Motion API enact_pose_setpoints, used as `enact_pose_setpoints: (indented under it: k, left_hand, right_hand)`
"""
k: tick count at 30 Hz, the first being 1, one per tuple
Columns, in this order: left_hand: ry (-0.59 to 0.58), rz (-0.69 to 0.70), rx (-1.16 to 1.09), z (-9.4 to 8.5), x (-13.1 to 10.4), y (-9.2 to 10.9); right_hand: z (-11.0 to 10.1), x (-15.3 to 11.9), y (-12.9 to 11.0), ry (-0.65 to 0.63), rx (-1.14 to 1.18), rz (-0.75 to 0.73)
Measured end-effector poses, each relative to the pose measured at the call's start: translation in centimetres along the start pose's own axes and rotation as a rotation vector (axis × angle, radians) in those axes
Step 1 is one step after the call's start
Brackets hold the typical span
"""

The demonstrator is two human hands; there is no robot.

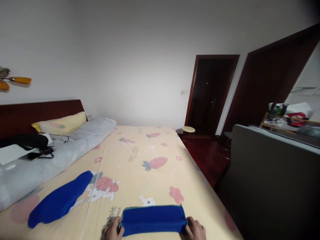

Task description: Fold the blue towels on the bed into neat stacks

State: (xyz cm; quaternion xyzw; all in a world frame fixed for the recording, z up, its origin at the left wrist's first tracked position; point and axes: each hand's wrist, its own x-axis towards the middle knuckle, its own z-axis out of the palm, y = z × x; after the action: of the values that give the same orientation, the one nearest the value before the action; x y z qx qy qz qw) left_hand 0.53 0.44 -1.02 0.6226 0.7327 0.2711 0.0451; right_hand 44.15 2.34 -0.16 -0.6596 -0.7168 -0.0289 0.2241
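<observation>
On the patterned bed (135,180), both hands (196,229) gripping folded blue cloth (153,220).

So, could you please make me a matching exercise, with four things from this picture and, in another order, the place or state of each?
Column 1
1. Flat blue cloth
2. Bunched blue cloth
3. Yellow pillow
4. Round stool

Column 2
A. Leaning near the dark headboard
B. On the floor, near the dark doorway
C. Between the left hand and the right hand, one at each end
D. On the patterned sheet, touched by no hand

Right pairs: 1-C, 2-D, 3-A, 4-B
</observation>
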Motion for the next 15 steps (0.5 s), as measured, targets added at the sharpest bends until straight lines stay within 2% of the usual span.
enact_pose_setpoints:
  k: [3, 5, 7, 9, 12, 13, 15]
  left_hand:
    - [0.004, -0.13, 0.197, 0.1, 0.2, 1.3]
    - [0.032, -0.099, 0.241, 0.1, 0.4, 2.4]
    - [0.047, -0.007, 0.212, 0.5, 0.6, 3.8]
    - [0.025, 0.134, 0.14, 1.4, 0.3, 5.7]
    - [-0.101, 0.344, 0.024, 4.1, -0.8, 9.4]
    - [-0.159, 0.377, 0.0, 5.1, -1.3, 10.5]
    - [-0.274, 0.358, -0.014, 6.9, -2.0, 12.1]
  right_hand:
    - [0.8, 0.6, 0.1, -0.017, 0.02, 0.17]
    - [1.3, 1.0, -0.6, 0.024, 0.03, 0.219]
    - [1.8, 1.3, -2.2, 0.056, 0.054, 0.156]
    - [2.4, 1.3, -4.8, 0.029, 0.093, 0.004]
    - [3.3, 1.1, -9.4, -0.104, 0.157, -0.207]
    - [3.6, 1.0, -10.8, -0.156, 0.175, -0.243]
    - [4.2, 0.7, -12.6, -0.241, 0.201, -0.254]
